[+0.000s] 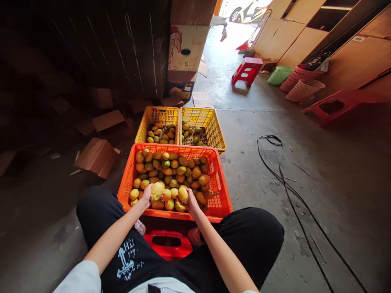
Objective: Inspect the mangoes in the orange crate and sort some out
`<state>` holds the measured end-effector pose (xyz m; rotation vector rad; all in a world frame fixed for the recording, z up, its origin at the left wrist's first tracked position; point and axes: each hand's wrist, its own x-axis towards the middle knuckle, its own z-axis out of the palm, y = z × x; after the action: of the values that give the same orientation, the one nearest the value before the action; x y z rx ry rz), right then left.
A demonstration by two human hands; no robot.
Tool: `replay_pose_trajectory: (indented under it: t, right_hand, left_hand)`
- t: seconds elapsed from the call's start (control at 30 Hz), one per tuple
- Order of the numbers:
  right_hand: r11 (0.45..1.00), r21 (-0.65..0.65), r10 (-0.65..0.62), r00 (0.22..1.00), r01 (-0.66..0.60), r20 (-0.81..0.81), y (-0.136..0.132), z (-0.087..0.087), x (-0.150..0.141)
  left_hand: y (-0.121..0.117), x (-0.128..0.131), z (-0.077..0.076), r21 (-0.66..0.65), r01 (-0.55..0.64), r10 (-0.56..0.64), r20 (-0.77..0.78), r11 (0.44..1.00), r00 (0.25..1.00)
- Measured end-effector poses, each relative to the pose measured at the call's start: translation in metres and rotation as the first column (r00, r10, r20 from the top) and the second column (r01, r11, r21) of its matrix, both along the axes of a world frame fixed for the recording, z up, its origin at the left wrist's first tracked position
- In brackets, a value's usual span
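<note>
A red-orange plastic crate (227,199) full of yellow-green mangoes (168,171) stands between my knees. Over its near side, my left hand (147,196) is closed on a pale yellow mango (157,191). My right hand (191,204) grips another yellow mango (183,194) a short way to the right. Both held fruits are above the near rows of the crate, and parts of my fingers are hidden behind them. Beyond the crate, two yellow crates sit side by side: the left one (143,126) and the right one (218,130) each hold several mangoes.
Cardboard pieces (97,156) lie on the floor to the left. Stacked boxes (187,49) rise behind the crates. A black cable (284,179) runs along the right floor. Red stools (249,70), baskets (305,88) and a green bag-like item (280,75) are farther right.
</note>
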<state>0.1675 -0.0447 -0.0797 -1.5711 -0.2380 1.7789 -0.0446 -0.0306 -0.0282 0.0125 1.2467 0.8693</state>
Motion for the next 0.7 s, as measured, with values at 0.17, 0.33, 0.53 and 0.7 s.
replay_pose_trajectory:
  t: [0.17,0.33,0.53,0.7]
  right_hand:
    - [0.993,0.016,-0.114,0.992,0.113,0.062,0.004,-0.003,0.001]
    - [0.986,0.001,-0.168,0.986,0.168,0.022,0.004,-0.003,-0.005]
    - [0.994,-0.038,-0.105,0.987,0.101,-0.122,0.001,0.012,-0.003]
    - [0.995,0.095,0.039,0.998,-0.034,-0.054,-0.003,0.02,-0.003]
  left_hand:
    - [0.0,0.0,0.003,-0.002,0.005,-0.005,0.023,1.0,1.0]
    - [-0.004,-0.006,-0.011,0.101,0.121,-0.113,-0.083,0.987,0.99]
    - [-0.006,-0.01,-0.023,0.08,0.233,-0.212,-0.214,0.969,0.954]
    - [0.003,-0.016,-0.016,0.123,0.094,-0.057,-0.276,0.988,0.959]
